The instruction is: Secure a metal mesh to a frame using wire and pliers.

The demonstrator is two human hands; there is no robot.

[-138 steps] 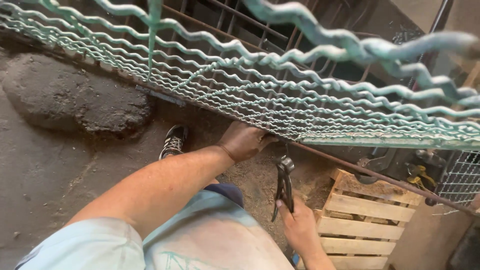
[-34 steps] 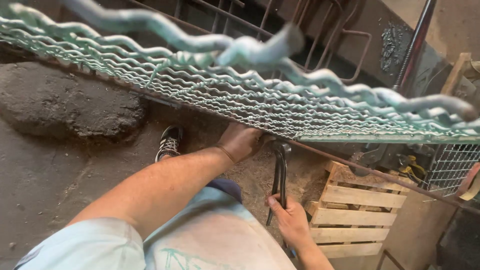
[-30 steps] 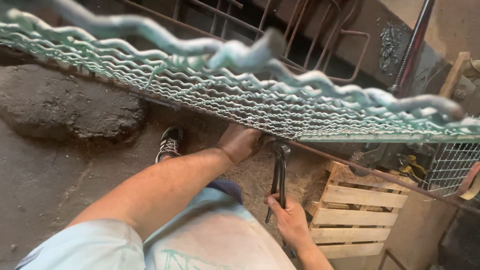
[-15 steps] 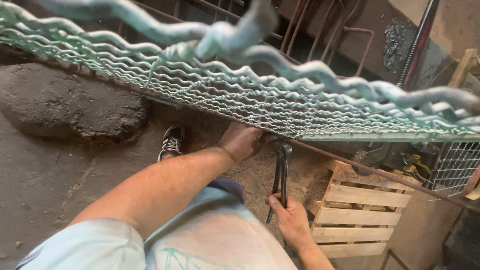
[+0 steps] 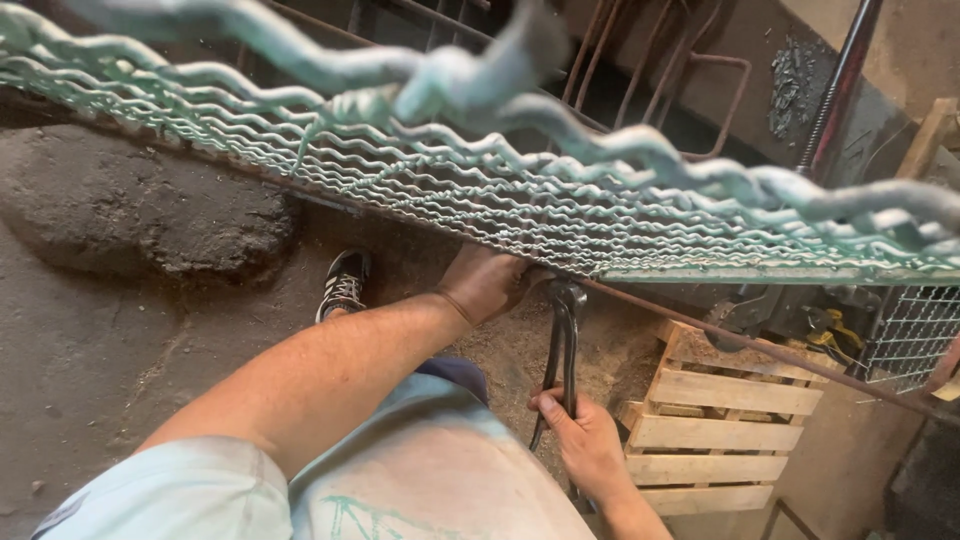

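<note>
While the crimped wire mesh panel (image 5: 480, 200) stretches across the upper half of the frame, pale green and blurred where it runs closest to the camera, the left hand (image 5: 487, 283) reaches up at centre and clamps on its lower edge, seemingly to steady that edge against the rusty rod (image 5: 760, 345) running beneath it. The right hand (image 5: 580, 440), low and right of centre, is closed around the long handles of the pincers (image 5: 563, 350) — their head points up and meets the mesh edge just beside the left hand, placed as if to bite a wire there. A wooden pallet (image 5: 720, 420) lies at lower right, and a dark sneaker (image 5: 345, 283) rests on the dirt floor (image 5: 90, 340) left of centre
</note>
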